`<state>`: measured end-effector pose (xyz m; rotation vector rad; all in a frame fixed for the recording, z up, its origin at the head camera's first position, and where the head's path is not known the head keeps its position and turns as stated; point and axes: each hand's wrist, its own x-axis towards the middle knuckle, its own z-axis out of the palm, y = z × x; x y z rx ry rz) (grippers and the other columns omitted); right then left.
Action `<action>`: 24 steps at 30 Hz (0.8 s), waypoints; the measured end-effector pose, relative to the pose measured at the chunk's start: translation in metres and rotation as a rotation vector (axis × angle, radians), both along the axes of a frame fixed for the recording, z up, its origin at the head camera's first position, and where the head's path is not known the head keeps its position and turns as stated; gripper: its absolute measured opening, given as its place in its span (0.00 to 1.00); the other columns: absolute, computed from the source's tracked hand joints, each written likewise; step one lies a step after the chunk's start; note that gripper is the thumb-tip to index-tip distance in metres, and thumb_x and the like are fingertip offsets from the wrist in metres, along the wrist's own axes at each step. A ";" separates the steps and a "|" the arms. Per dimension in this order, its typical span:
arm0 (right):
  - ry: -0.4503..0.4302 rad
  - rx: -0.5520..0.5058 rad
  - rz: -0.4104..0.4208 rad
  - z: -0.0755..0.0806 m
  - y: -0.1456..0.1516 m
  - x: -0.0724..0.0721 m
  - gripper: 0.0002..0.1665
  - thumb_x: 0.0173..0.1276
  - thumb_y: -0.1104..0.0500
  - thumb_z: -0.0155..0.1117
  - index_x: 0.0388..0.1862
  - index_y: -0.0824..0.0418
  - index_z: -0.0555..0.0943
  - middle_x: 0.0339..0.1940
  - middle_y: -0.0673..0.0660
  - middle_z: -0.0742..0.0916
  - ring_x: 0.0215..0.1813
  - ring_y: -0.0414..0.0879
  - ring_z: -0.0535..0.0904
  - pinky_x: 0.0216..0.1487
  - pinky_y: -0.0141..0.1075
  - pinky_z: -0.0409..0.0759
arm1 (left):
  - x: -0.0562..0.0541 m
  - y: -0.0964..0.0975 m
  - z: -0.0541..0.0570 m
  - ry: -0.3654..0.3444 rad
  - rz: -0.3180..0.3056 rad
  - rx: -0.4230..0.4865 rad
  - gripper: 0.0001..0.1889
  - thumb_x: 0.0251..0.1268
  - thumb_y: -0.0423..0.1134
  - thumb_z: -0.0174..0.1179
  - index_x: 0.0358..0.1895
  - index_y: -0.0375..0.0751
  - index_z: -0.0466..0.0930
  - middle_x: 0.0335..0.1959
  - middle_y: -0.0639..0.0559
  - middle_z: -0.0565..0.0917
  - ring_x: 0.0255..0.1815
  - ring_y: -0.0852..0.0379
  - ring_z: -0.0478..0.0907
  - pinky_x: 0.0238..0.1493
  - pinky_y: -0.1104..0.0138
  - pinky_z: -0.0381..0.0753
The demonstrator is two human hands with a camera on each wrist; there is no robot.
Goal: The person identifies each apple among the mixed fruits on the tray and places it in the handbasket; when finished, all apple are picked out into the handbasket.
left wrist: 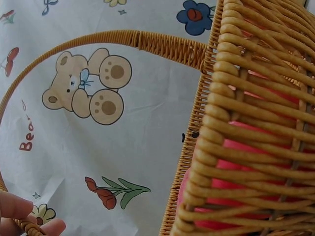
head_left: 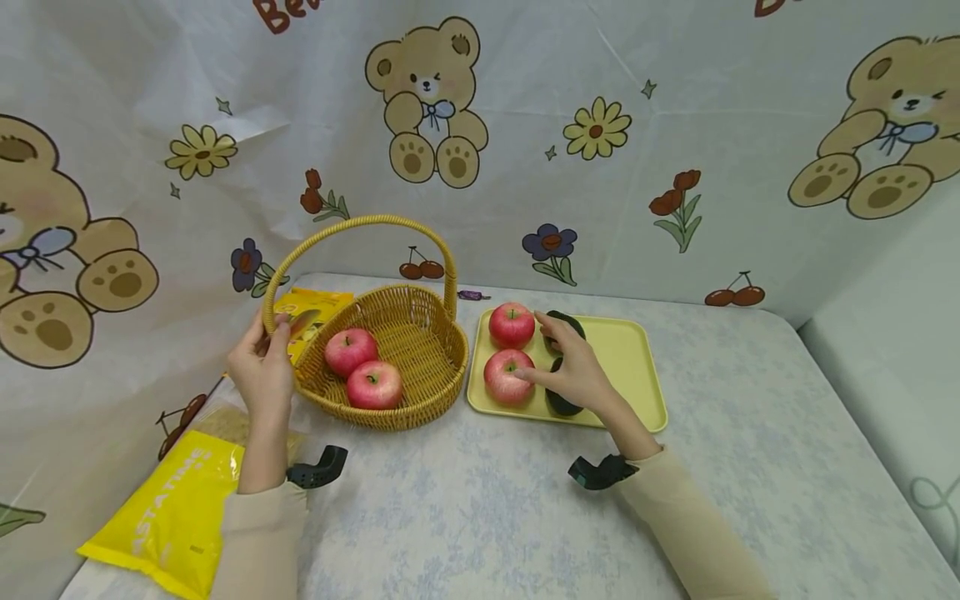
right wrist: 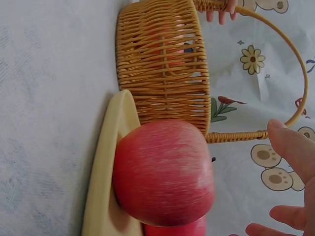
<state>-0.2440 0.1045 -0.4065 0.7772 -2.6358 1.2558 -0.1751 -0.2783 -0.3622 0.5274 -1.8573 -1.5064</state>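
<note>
My left hand point(head_left: 262, 367) grips the left side of the arched handle point(head_left: 360, 223) of a wicker basket point(head_left: 435, 400). Inside the basket lie two red apples, one nearer point(head_left: 374, 386) and one behind it point(head_left: 350, 352). Over the yellow tray point(head_left: 630, 358) my right hand point(head_left: 573, 371) reaches with thumb and fingers spread, close to the front apple point(head_left: 504, 383). A second apple point(head_left: 512, 325) sits behind that one on the tray. Two dark green avocados, the back one point(head_left: 567, 325) and the front one point(head_left: 558, 400), are partly hidden under the right hand.
A yellow pasta bag point(head_left: 180, 508) lies at the front left beside my left forearm. Another yellow packet point(head_left: 322, 302) is behind the basket's left side. A small purple-wrapped item point(head_left: 473, 295) lies near the patterned cloth backdrop point(head_left: 525, 150).
</note>
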 end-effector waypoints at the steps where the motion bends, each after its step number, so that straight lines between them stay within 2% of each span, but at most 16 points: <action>1: -0.006 0.005 -0.001 -0.002 0.000 -0.001 0.53 0.53 0.53 0.79 0.74 0.64 0.62 0.68 0.66 0.72 0.66 0.62 0.72 0.65 0.54 0.73 | 0.000 0.000 0.000 -0.001 0.001 0.000 0.19 0.73 0.40 0.56 0.64 0.47 0.77 0.52 0.51 0.83 0.51 0.67 0.77 0.46 0.80 0.73; 5: -0.019 0.000 0.002 -0.007 -0.002 -0.003 0.53 0.53 0.53 0.79 0.74 0.62 0.62 0.67 0.67 0.73 0.66 0.63 0.72 0.64 0.55 0.73 | -0.001 -0.001 -0.002 0.002 0.006 -0.004 0.20 0.72 0.41 0.56 0.65 0.48 0.76 0.48 0.56 0.83 0.51 0.67 0.77 0.48 0.80 0.75; 15: -0.053 0.006 0.006 -0.017 -0.005 -0.006 0.55 0.52 0.51 0.80 0.74 0.66 0.62 0.69 0.67 0.71 0.67 0.64 0.71 0.66 0.55 0.71 | 0.000 -0.002 -0.003 -0.004 0.004 0.007 0.20 0.72 0.41 0.57 0.66 0.50 0.75 0.48 0.56 0.84 0.52 0.67 0.77 0.49 0.80 0.75; 24: -0.012 0.091 0.004 -0.024 -0.007 -0.005 0.53 0.54 0.51 0.78 0.73 0.65 0.63 0.69 0.66 0.73 0.64 0.61 0.73 0.61 0.56 0.74 | -0.001 0.000 -0.002 0.047 0.004 0.000 0.20 0.72 0.38 0.57 0.64 0.42 0.76 0.46 0.57 0.84 0.50 0.68 0.79 0.47 0.81 0.75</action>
